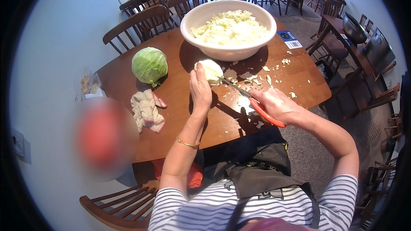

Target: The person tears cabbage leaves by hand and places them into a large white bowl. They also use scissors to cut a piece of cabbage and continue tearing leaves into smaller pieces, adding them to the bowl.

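My left hand (200,90) rests along the near left side of a pale, trimmed piece of cabbage (212,72), holding it at the table's middle. In my right hand (274,103) is a pair of scissors (264,113) with orange-red handles. Their dark blades reach left, the tips touching the cabbage piece. Just beyond stands a large white basin (229,50), heaped with cut cabbage (233,25). A whole green cabbage (150,65) sits left of my left hand. Small cabbage scraps (269,79) lie scattered to the right of the held piece.
The brown wooden table (180,115) carries a crumpled beige cloth (147,110) at its left and a blue-and-white card (289,39) at far right. Wooden chairs (139,28) stand behind it. A side table at right holds metal pots (379,51). A blurred red patch (102,134) appears at left.
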Available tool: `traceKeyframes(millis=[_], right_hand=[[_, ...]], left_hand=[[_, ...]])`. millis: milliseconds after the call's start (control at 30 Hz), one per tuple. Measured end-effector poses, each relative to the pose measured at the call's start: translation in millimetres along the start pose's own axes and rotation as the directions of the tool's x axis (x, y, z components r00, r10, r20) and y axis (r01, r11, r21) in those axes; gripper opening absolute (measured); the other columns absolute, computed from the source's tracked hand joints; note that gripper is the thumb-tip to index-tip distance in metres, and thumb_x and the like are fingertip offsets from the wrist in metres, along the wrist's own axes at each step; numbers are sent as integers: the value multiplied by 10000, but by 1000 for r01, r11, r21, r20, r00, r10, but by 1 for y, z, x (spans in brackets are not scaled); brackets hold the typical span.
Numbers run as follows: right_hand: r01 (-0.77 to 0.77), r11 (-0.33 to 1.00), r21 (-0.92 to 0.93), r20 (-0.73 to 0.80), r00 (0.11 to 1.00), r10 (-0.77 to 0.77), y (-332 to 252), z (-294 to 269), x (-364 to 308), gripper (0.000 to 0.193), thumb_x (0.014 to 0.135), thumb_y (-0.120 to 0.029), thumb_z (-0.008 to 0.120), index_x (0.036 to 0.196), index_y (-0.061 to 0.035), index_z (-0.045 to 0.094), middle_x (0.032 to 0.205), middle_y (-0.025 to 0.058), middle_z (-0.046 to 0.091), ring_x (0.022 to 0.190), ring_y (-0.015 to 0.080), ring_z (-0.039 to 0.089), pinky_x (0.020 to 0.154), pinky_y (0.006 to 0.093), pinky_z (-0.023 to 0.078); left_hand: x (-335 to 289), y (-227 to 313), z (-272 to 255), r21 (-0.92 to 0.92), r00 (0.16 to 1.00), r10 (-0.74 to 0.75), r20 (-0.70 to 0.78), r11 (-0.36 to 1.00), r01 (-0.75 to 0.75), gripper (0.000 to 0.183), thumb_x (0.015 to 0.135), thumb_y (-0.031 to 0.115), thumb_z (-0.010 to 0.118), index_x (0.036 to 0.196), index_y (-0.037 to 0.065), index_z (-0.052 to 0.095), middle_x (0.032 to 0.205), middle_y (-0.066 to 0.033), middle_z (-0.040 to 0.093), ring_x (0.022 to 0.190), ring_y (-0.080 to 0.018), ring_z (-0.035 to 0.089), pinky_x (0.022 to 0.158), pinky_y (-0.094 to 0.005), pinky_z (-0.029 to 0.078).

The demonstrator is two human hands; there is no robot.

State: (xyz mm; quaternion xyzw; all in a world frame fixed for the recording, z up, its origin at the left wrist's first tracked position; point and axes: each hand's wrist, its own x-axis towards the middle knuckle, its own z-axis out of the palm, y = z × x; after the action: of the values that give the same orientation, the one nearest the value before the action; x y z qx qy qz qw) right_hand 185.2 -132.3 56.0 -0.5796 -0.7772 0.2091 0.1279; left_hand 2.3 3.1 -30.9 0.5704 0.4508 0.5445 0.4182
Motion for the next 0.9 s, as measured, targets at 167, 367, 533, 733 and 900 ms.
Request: traceKeyframes(millis=[167,367,533,733,900], right_hand=[[80,988,130,7,997,-82,9,0,-1,217,910,-148,514,1058,8,486,703,253,586,692,422,600,618,500,452],[-76,975,-209,-106,993,55,-9,7,-3,212,895,-96,501,1080,-2,462,655,233,583,661,440,599,600,521,451],[-55,988,142,39,998,50,-4,-7,0,222,898,-202,543,883,12,602,746,230,628,749,361,646,661,431,482],[-236,861,450,246,960,135,7,-17,1,249,923,-246,573,834,-13,563,617,61,561,555,145,567,533,304,467],[-296,681,670,378,925,30,25,-26,-3,357,933,-340,566,1063,-9,583,651,46,571,579,134,572,540,293,470]], left_hand=[[3,-6,-1,-109,995,-45,87,993,54,507,1027,422,312,982,-1,587,894,-75,640,790,-144,589,742,-271,473],[-1,11,0,-212,990,-65,124,973,90,505,1034,400,283,1019,-3,588,907,-80,656,797,-144,607,739,-272,481],[4,-5,-1,-107,989,-21,148,994,37,501,1036,388,278,1027,-7,586,902,-87,658,795,-150,615,730,-271,490],[4,-8,-1,-153,978,-47,205,985,79,497,1037,370,274,1043,-25,575,938,-105,653,820,-154,621,758,-281,499],[5,-4,-2,-275,954,-45,297,953,130,500,1035,384,286,1089,-27,564,973,-104,649,849,-147,619,766,-280,499]])
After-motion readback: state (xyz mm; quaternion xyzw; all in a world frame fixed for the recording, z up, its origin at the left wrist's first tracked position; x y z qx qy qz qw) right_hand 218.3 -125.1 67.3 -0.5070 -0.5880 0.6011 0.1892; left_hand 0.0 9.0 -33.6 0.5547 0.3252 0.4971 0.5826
